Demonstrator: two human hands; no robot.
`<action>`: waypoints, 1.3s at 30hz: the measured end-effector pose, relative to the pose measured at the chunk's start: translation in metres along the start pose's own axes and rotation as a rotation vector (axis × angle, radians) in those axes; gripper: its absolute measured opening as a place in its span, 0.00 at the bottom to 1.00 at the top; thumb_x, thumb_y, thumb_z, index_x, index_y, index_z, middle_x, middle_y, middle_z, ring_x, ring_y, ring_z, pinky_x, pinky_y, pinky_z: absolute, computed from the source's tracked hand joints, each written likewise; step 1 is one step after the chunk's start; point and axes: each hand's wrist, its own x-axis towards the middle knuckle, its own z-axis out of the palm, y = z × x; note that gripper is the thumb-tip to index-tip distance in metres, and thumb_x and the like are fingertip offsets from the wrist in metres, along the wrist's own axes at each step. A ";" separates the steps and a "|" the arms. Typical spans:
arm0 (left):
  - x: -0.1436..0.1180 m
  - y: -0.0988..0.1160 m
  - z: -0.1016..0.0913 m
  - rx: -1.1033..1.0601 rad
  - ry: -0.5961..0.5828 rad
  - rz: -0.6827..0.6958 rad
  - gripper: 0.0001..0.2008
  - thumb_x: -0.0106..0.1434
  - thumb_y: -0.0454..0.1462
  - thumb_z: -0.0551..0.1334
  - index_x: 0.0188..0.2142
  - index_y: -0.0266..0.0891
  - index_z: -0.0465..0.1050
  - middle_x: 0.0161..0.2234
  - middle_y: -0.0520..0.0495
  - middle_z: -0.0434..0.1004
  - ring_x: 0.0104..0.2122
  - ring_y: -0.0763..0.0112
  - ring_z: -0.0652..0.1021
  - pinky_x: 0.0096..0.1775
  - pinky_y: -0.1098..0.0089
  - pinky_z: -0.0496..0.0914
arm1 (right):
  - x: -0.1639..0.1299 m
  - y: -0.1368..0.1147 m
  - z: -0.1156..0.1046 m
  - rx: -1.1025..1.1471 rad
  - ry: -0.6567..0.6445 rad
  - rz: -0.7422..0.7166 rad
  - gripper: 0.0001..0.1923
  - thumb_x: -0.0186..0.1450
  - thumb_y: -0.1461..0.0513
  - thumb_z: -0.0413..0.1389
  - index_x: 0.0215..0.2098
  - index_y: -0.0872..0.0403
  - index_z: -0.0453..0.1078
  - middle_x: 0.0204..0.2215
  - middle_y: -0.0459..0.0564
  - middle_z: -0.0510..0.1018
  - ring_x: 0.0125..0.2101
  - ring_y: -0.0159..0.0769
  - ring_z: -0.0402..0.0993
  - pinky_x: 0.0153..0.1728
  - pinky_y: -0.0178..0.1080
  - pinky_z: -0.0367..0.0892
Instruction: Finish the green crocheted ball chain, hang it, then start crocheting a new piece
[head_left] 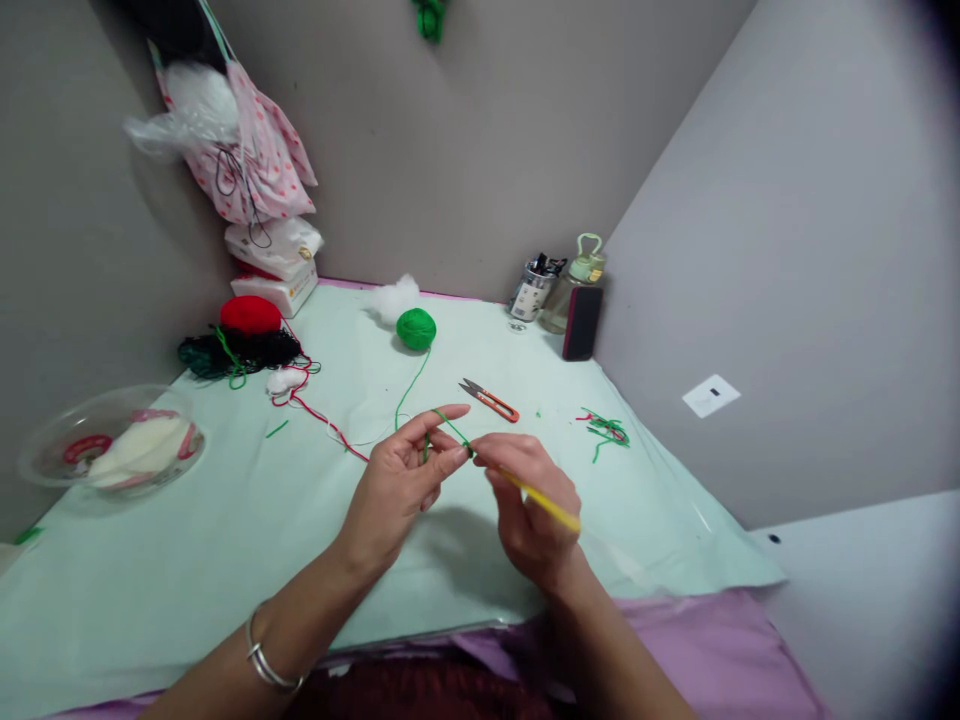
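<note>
My left hand pinches a small dark-green bit of crochet work between thumb and fingers. A green yarn strand runs over its raised index finger. In my right hand is a crochet hook with a yellow handle, its tip at the left fingertips and hidden there. The strand leads back to a green yarn ball on the table. Just beyond my hands lie orange-handled thread snips, blades pointing left.
Left on the table are red yarn, dark yarn and a clear plastic bowl. White stuffing lies behind. Yarn scraps, a phone, a bottle and a pen holder are right.
</note>
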 end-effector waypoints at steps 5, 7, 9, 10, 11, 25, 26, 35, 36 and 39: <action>0.001 0.003 -0.001 -0.218 -0.105 -0.191 0.25 0.58 0.40 0.75 0.54 0.38 0.78 0.24 0.59 0.64 0.17 0.88 0.54 0.19 0.80 0.50 | -0.001 -0.003 0.003 -0.148 -0.005 -0.095 0.22 0.68 0.73 0.56 0.54 0.46 0.76 0.46 0.53 0.78 0.42 0.38 0.79 0.41 0.40 0.77; 0.002 0.006 -0.002 -0.249 -0.125 -0.228 0.23 0.58 0.38 0.75 0.52 0.36 0.79 0.21 0.61 0.59 0.16 0.88 0.51 0.19 0.81 0.49 | 0.001 -0.003 0.001 0.008 0.058 0.047 0.19 0.69 0.72 0.55 0.52 0.46 0.77 0.42 0.51 0.79 0.41 0.38 0.78 0.40 0.42 0.76; 0.002 0.008 -0.002 -0.240 -0.090 -0.208 0.20 0.58 0.36 0.74 0.50 0.36 0.80 0.22 0.61 0.59 0.16 0.90 0.51 0.18 0.81 0.49 | 0.003 -0.003 -0.001 0.206 0.116 0.201 0.14 0.71 0.69 0.54 0.47 0.48 0.77 0.36 0.49 0.79 0.36 0.37 0.77 0.37 0.42 0.75; 0.002 0.009 -0.001 -0.229 -0.067 -0.187 0.18 0.58 0.35 0.74 0.48 0.37 0.81 0.24 0.60 0.61 0.16 0.90 0.52 0.18 0.81 0.49 | 0.005 -0.002 -0.002 0.311 0.136 0.271 0.12 0.72 0.68 0.54 0.45 0.49 0.78 0.34 0.48 0.78 0.33 0.35 0.77 0.35 0.41 0.74; 0.001 0.009 0.000 -0.216 -0.051 -0.164 0.17 0.58 0.35 0.74 0.47 0.38 0.81 0.25 0.59 0.63 0.16 0.91 0.53 0.18 0.81 0.49 | 0.006 -0.001 -0.002 0.410 0.151 0.330 0.11 0.72 0.66 0.53 0.43 0.49 0.78 0.33 0.48 0.78 0.30 0.34 0.75 0.32 0.40 0.74; 0.002 -0.002 0.006 -0.105 0.016 -0.062 0.20 0.58 0.38 0.75 0.51 0.41 0.81 0.31 0.54 0.73 0.16 0.90 0.60 0.19 0.80 0.54 | 0.000 0.000 0.008 0.106 0.043 0.164 0.18 0.69 0.71 0.57 0.50 0.45 0.78 0.42 0.51 0.81 0.41 0.37 0.79 0.40 0.41 0.76; 0.002 -0.002 0.006 -0.131 0.022 -0.076 0.22 0.58 0.38 0.75 0.52 0.41 0.80 0.30 0.54 0.72 0.16 0.90 0.59 0.19 0.80 0.53 | -0.003 0.000 0.009 0.025 0.033 0.117 0.20 0.68 0.72 0.58 0.52 0.44 0.78 0.45 0.52 0.81 0.43 0.38 0.79 0.41 0.42 0.77; 0.004 0.004 -0.001 -0.324 -0.025 -0.199 0.14 0.57 0.32 0.74 0.44 0.35 0.83 0.22 0.60 0.61 0.16 0.90 0.52 0.17 0.83 0.51 | 0.006 0.005 0.001 0.441 0.218 0.441 0.09 0.71 0.65 0.57 0.40 0.50 0.80 0.32 0.48 0.79 0.28 0.32 0.75 0.32 0.39 0.73; 0.004 0.004 -0.002 -0.324 -0.022 -0.197 0.13 0.57 0.32 0.74 0.43 0.34 0.84 0.22 0.60 0.61 0.16 0.90 0.53 0.17 0.83 0.51 | 0.007 0.006 -0.001 0.519 0.238 0.498 0.08 0.71 0.63 0.57 0.38 0.51 0.80 0.32 0.48 0.79 0.27 0.32 0.74 0.30 0.38 0.73; 0.004 0.003 -0.002 -0.312 -0.017 -0.185 0.10 0.57 0.32 0.74 0.40 0.34 0.84 0.22 0.59 0.61 0.16 0.90 0.54 0.18 0.82 0.51 | 0.009 0.008 -0.001 0.693 0.250 0.607 0.07 0.69 0.60 0.59 0.35 0.53 0.80 0.32 0.48 0.78 0.25 0.31 0.73 0.26 0.36 0.71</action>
